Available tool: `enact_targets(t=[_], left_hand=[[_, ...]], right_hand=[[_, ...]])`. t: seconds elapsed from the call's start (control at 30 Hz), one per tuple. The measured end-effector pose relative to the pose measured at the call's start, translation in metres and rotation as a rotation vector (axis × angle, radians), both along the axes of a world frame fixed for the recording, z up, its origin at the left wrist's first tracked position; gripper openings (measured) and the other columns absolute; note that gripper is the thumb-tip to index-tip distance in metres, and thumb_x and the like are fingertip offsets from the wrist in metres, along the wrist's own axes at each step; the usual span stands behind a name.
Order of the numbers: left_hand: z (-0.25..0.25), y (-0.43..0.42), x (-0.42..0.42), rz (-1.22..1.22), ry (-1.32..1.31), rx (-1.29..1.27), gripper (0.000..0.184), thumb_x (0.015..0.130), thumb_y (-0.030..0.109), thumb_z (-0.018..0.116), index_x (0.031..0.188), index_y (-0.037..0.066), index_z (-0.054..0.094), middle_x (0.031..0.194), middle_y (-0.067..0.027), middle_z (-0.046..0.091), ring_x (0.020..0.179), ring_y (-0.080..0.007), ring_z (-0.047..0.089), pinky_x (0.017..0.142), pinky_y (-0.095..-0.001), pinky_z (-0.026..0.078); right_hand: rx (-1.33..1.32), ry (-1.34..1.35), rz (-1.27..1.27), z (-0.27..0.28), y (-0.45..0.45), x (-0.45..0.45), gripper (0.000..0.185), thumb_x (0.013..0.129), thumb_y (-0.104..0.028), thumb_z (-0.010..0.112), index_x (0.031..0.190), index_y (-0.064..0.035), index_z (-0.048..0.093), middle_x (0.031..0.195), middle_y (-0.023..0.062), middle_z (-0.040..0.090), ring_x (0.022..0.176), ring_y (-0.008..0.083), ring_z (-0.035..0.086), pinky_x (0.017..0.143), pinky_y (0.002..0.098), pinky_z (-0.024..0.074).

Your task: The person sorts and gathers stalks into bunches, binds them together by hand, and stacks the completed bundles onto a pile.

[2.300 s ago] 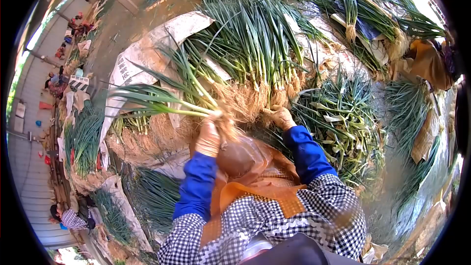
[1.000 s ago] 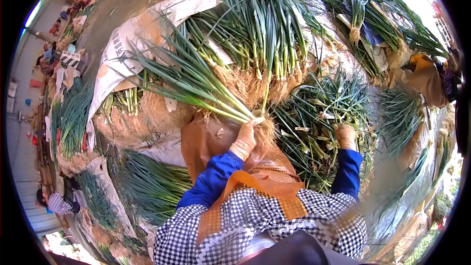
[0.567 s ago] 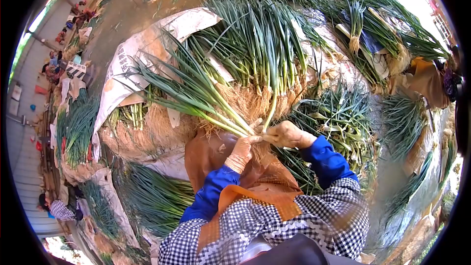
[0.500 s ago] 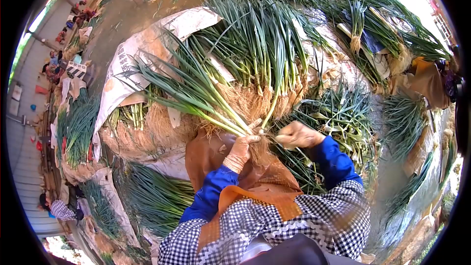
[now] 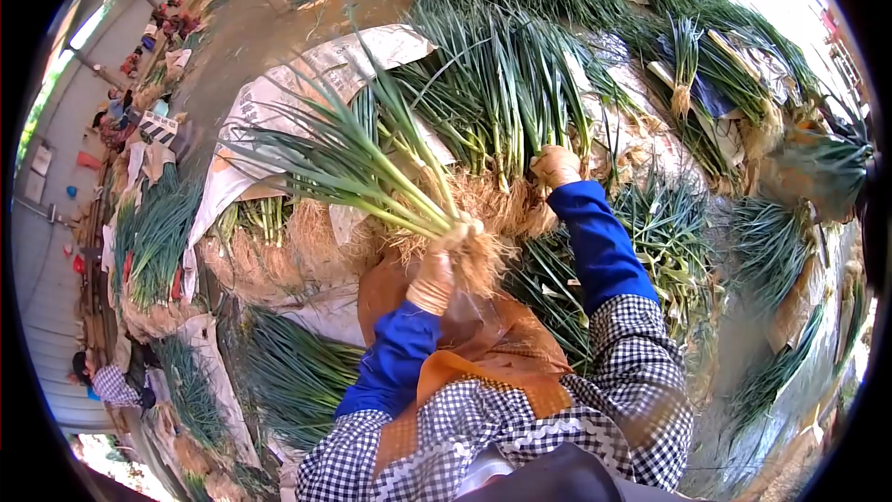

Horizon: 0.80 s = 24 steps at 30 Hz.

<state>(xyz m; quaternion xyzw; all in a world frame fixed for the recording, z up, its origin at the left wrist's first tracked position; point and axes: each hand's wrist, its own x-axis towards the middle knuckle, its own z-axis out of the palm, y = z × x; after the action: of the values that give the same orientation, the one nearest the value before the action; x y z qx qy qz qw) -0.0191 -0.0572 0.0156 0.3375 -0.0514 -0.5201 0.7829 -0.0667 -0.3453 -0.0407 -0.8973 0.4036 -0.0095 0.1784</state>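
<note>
My left hand (image 5: 435,271) is closed round a small bunch of green onions (image 5: 395,195) just above the roots. The leaves fan up and to the left, and the pale brown roots (image 5: 478,258) hang to the right of my fist. My right hand (image 5: 556,167) reaches forward to the large heap of green onions (image 5: 506,84). Its fingers curl round stems at the right part of the heap, just above the roots; how many stems it grips is hidden.
A white sack sheet (image 5: 279,102) lies under the heap. Trimmed leaves (image 5: 660,223) pile up at the right. More green onions (image 5: 302,372) lie at lower left. A brown apron (image 5: 492,325) covers my lap. Several people sit far left, one person (image 5: 116,383) at lower left.
My right hand has moved from beside the left hand forward to the heap. The left hand has drawn slightly left, and the bunch in it looks fuller, its roots now together.
</note>
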Motion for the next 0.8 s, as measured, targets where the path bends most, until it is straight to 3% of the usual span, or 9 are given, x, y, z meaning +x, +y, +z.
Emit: enact_targets(t=[0.13,0.2,0.27,0.33,0.4,0.53,0.67,0.77,0.8], left_hand=[[-0.046,-0.011,-0.050,-0.070,0.330,0.122,0.024,0.082,0.011,0.057,0.104,0.002,0.056,0.095,-0.0103,0.062,0.089,-0.0197,0.060,0.080,-0.0347,0.051],[-0.078,-0.016,-0.074,-0.213,0.402,0.054,0.023,0.082,0.010,0.057,0.103,0.003,0.056,0.096,-0.0086,0.061,0.088,-0.0196,0.060,0.080,-0.0336,0.051],[-0.066,-0.022,-0.100,-0.264,0.304,0.099,0.021,0.077,0.004,0.061,0.096,0.006,0.055,0.096,-0.0070,0.060,0.086,-0.0186,0.059,0.080,-0.0333,0.049],[-0.059,-0.025,-0.113,-0.200,0.164,0.233,0.021,0.075,0.002,0.062,0.094,0.007,0.055,0.090,-0.0046,0.059,0.082,-0.0168,0.059,0.075,-0.0306,0.048],[-0.093,-0.029,-0.117,-0.184,0.226,0.245,0.020,0.071,-0.001,0.063,0.087,0.008,0.055,0.080,-0.0006,0.056,0.077,-0.0143,0.056,0.071,-0.0260,0.047],[-0.094,-0.028,-0.121,-0.043,0.157,0.331,0.016,0.072,-0.001,0.061,0.084,0.007,0.055,0.078,-0.0006,0.055,0.073,-0.0150,0.056,0.069,-0.0274,0.048],[-0.069,-0.030,-0.101,-0.138,0.394,0.238,0.013,0.073,-0.002,0.056,0.084,0.006,0.056,0.079,-0.0041,0.058,0.076,-0.0188,0.059,0.068,-0.0320,0.051],[-0.098,-0.031,-0.083,0.044,0.219,0.311,0.015,0.073,-0.003,0.055,0.086,0.006,0.056,0.078,-0.0036,0.059,0.075,-0.0181,0.059,0.068,-0.0322,0.051],[-0.111,-0.030,-0.075,0.073,0.170,0.291,0.016,0.073,-0.003,0.054,0.086,0.006,0.056,0.079,-0.0031,0.058,0.075,-0.0176,0.059,0.067,-0.0321,0.052]], right_hand=[[0.152,-0.492,0.494,-0.011,0.016,-0.070,0.021,0.084,-0.022,0.051,0.083,-0.0023,0.060,0.068,0.0138,0.058,0.064,0.0243,0.057,0.060,0.0324,0.0469],[1.069,-0.680,0.054,0.001,0.068,-0.100,0.018,0.087,-0.017,0.048,0.091,-0.0009,0.056,0.071,0.0050,0.059,0.060,0.0122,0.055,0.057,0.0270,0.0456],[0.376,-0.906,0.388,-0.038,0.092,-0.109,0.022,0.087,-0.023,0.052,0.088,-0.0013,0.058,0.069,0.0007,0.059,0.058,0.0120,0.053,0.057,0.0283,0.0445],[0.735,-0.706,-0.124,-0.047,0.111,-0.113,0.026,0.085,-0.027,0.054,0.084,-0.0021,0.060,0.067,0.0050,0.061,0.057,0.0189,0.052,0.058,0.0309,0.0436],[0.210,-0.621,-0.126,-0.053,0.122,-0.113,0.030,0.084,-0.035,0.054,0.072,-0.0082,0.058,0.061,0.0171,0.056,0.055,0.0320,0.054,0.051,0.0349,0.0429],[-0.299,-0.464,-0.006,-0.059,0.136,-0.127,0.035,0.083,-0.031,0.056,0.057,-0.0098,0.045,0.051,0.0101,0.051,0.050,0.0338,0.052,0.043,0.0398,0.0393],[0.357,-0.734,-0.272,-0.001,0.174,-0.171,0.021,0.086,-0.021,0.055,0.074,-0.0050,0.060,0.054,0.0048,0.052,0.052,0.0072,0.047,0.047,0.0260,0.0395],[0.654,-1.120,-0.611,0.001,0.127,-0.248,0.028,0.091,-0.025,0.044,0.073,-0.0068,0.056,0.057,-0.0012,0.052,0.051,0.0098,0.052,0.045,0.0242,0.0430],[0.206,-0.477,-0.591,0.004,0.102,-0.270,0.028,0.091,-0.029,0.042,0.088,-0.0060,0.059,0.058,0.0017,0.052,0.058,0.0094,0.053,0.051,0.0276,0.0459]])
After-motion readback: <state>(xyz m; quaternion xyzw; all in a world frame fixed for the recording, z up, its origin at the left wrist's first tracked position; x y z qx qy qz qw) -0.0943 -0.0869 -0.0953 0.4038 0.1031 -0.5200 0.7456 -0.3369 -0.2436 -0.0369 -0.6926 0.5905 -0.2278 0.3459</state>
